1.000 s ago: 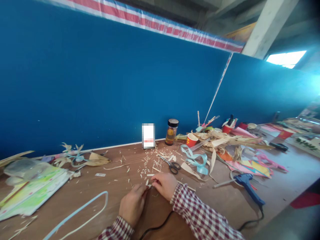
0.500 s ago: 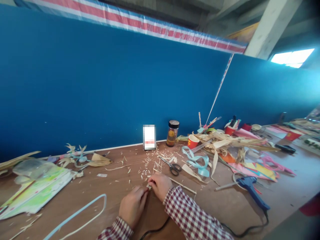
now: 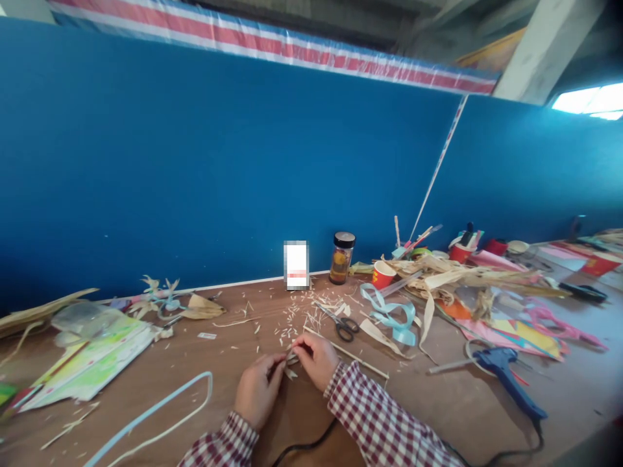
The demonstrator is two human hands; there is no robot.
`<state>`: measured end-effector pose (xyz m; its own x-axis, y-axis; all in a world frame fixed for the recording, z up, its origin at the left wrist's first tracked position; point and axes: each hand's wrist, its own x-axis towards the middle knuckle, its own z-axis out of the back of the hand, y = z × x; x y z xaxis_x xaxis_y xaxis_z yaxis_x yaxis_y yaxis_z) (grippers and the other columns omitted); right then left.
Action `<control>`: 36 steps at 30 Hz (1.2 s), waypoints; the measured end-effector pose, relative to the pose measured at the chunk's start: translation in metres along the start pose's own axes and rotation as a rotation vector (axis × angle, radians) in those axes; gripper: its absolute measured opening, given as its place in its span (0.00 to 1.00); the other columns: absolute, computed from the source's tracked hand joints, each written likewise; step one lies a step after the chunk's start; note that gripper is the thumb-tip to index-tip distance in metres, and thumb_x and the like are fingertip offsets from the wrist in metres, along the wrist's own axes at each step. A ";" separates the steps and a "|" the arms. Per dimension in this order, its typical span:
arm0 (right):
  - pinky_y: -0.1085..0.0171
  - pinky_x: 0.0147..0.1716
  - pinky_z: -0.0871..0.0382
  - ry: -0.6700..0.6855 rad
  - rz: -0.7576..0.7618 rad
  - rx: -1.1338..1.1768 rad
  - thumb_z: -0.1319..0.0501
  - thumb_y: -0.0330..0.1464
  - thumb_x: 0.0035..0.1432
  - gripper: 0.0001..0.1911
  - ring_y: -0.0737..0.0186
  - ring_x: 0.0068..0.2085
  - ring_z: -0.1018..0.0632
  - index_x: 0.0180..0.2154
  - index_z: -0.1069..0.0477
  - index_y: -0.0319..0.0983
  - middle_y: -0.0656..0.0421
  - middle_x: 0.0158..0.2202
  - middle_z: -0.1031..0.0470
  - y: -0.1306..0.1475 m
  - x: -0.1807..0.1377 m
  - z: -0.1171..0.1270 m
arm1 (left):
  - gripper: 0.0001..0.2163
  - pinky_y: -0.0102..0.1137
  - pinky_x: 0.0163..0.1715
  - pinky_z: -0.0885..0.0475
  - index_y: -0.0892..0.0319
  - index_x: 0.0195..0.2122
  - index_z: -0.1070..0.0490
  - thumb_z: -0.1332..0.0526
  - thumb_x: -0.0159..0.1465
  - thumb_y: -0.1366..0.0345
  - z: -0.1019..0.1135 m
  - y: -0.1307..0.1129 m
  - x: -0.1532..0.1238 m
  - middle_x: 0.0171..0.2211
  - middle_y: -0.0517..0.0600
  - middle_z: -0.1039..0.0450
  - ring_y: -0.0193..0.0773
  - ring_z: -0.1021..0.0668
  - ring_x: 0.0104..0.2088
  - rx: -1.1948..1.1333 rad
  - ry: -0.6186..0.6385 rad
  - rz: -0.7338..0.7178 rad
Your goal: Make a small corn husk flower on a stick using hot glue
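My left hand (image 3: pixel 259 388) and my right hand (image 3: pixel 316 359) meet low in the middle of the view, over the brown tabletop (image 3: pixel 214 360). Both are closed in a pinch on a small pale strip (image 3: pixel 291 366), perhaps a piece of dried husk; most of it is hidden by the fingers. Just beyond them lie scattered pale clippings (image 3: pixel 292 314). Black-handled scissors (image 3: pixel 344 326) rest to the right of the clippings. A thin pale stick (image 3: pixel 360 360) runs out from beside my right hand.
A lidded jar (image 3: pixel 342 258) and a red paper cup (image 3: pixel 383 275) stand towards the blue partition (image 3: pixel 243 162). Dried husks (image 3: pixel 448 275) and light-blue ribbon (image 3: pixel 402 321) lie at right, before a blue glue gun (image 3: pixel 506 373). A painted sheet (image 3: pixel 97 357) and bent blue tube (image 3: pixel 156 405) are left.
The view has turned slightly left, so things appear further right. My fingers have parted slightly, and more of the pale strip shows between them.
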<state>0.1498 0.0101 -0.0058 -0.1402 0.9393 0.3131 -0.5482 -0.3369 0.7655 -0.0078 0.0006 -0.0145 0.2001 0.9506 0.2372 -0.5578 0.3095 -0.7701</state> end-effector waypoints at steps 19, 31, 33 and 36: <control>0.64 0.39 0.38 0.077 0.177 -0.324 0.46 0.30 0.55 0.09 0.63 0.39 0.31 0.38 0.31 0.41 0.58 0.35 0.29 -0.002 -0.001 0.006 | 0.14 0.20 0.14 0.37 0.63 0.31 0.28 0.35 0.45 0.60 0.010 0.005 0.011 0.23 0.47 0.26 0.25 0.31 0.16 -0.773 -0.196 0.491; 0.64 0.39 0.39 0.130 0.216 -0.428 0.47 0.31 0.56 0.09 0.63 0.39 0.32 0.36 0.29 0.40 0.57 0.35 0.31 -0.003 0.000 0.005 | 0.16 0.17 0.15 0.34 0.63 0.33 0.28 0.32 0.42 0.69 0.012 -0.006 0.009 0.25 0.50 0.25 0.23 0.30 0.17 -1.080 -0.199 0.601; 0.64 0.39 0.39 0.131 0.211 -0.412 0.47 0.31 0.56 0.09 0.63 0.38 0.32 0.36 0.29 0.40 0.57 0.35 0.31 -0.004 0.000 0.006 | 0.13 0.17 0.14 0.34 0.64 0.32 0.28 0.32 0.43 0.70 0.013 -0.006 0.010 0.24 0.50 0.25 0.23 0.30 0.17 -1.117 -0.212 0.611; 0.64 0.39 0.39 0.137 0.202 -0.390 0.46 0.31 0.55 0.09 0.63 0.38 0.32 0.37 0.30 0.41 0.58 0.36 0.31 -0.004 0.000 0.006 | 0.09 0.16 0.14 0.34 0.65 0.30 0.28 0.33 0.46 0.71 0.014 -0.005 0.011 0.24 0.51 0.26 0.24 0.30 0.17 -1.134 -0.219 0.618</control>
<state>0.1570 0.0107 -0.0051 -0.3694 0.8658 0.3376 -0.7640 -0.4897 0.4200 -0.0140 0.0098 0.0007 -0.0371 0.9451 -0.3247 0.4959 -0.2647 -0.8271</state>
